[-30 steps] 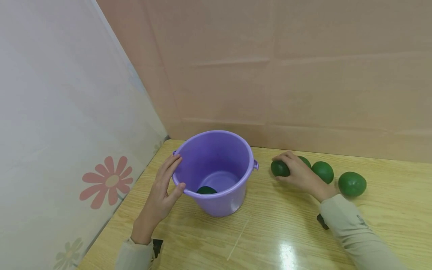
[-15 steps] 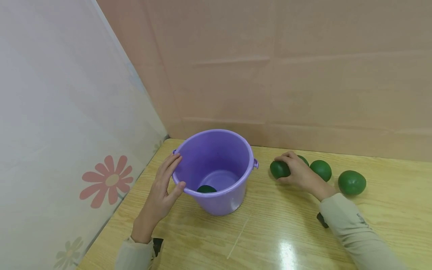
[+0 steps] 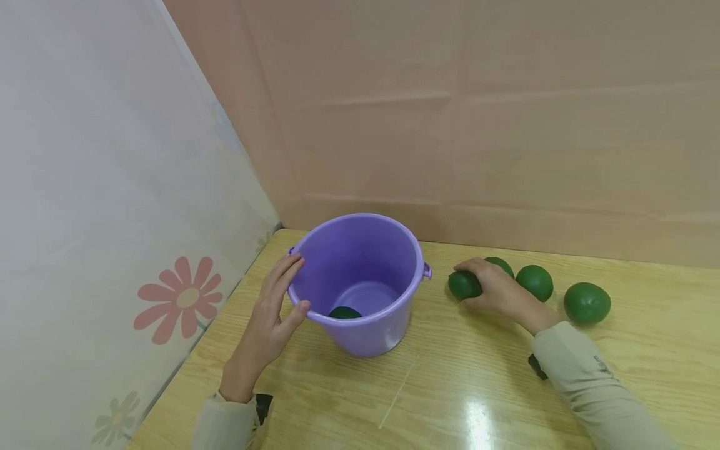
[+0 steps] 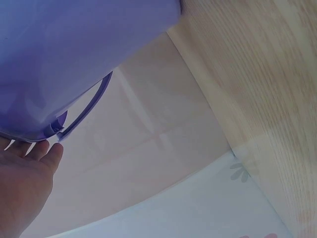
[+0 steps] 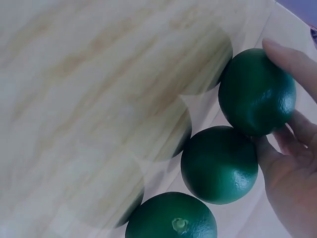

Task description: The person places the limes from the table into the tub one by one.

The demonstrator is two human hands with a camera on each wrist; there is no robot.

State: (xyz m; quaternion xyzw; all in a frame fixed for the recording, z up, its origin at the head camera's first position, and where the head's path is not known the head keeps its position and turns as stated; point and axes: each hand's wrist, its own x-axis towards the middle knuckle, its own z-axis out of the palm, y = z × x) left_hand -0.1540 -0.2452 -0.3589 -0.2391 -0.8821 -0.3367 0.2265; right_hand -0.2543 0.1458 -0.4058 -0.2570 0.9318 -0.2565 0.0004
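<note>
A purple bucket (image 3: 388, 331) stands upright on the table, with part of a green avocado (image 3: 345, 312) showing inside at the bottom. My left hand (image 3: 267, 331) rests on the bucket's left rim, fingers fairly straight and fingertips over the edge. To the right of the bucket, my right hand (image 3: 497, 289) grips another green avocado (image 3: 464, 285) between thumb and fingers. In the right wrist view this gripped avocado (image 5: 256, 91) sits beside an avocado (image 5: 219, 164), close to or touching it. Whether it is clear of the table, I cannot tell.
Right of the bucket lie more avocados: one behind the right hand (image 3: 500, 265), one beyond the wrist (image 3: 535, 282), one farther right (image 3: 587, 303). A beige cloth wall (image 3: 506, 156) rises behind the table (image 3: 439, 387); a flowered white wall (image 3: 112, 187) borders the left.
The avocado in my right hand has shifted and turned slightly, and more of the one behind the hand shows. My left hand stays at the bucket rim.
</note>
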